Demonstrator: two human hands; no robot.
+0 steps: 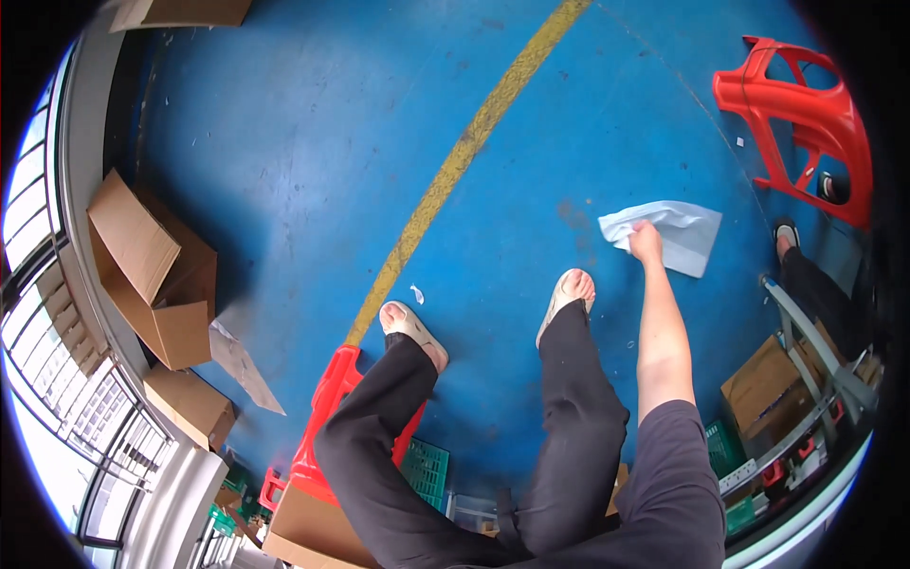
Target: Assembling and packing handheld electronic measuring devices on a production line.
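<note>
My right arm stretches forward over the blue floor. At its end, my right hand (646,244) is closed on the gathered edge of a thin, pale bluish-white sheet (692,237), perhaps a plastic bag. The sheet spreads out to the right of the fingers, with straight edges on its far side and creases near the grip. Whether it touches the floor I cannot tell. My left hand is out of view.
An open cardboard box (156,275) stands at left by the windows. A red plastic chair (801,114) is at far right, near another person's foot (786,237). Another red plastic piece (327,417), a green crate (427,471) and a metal-framed bench (806,332) are close by.
</note>
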